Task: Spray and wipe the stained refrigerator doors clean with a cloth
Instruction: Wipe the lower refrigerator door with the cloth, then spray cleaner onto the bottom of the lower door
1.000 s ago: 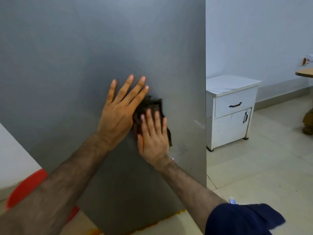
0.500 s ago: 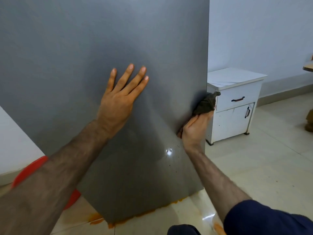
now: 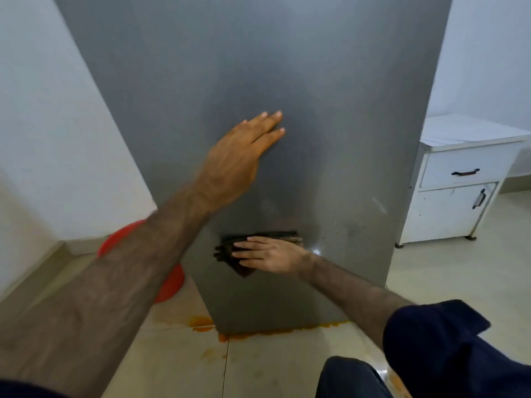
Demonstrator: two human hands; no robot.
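Grey refrigerator door (image 3: 330,81): left hand (image 3: 238,159) lay flat, fingers straight; below it, right hand (image 3: 270,255) pressed dark cloth (image 3: 230,249), fingers extended.

Grey refrigerator door (image 3: 330,81) bare above and right of the left hand (image 3: 238,156), right hand (image 3: 270,255) and dark cloth (image 3: 230,251) covering its lower middle, red basin (image 3: 120,237) wedged at its left foot, white cabinet (image 3: 459,185) just right, open floor (image 3: 459,277) between.
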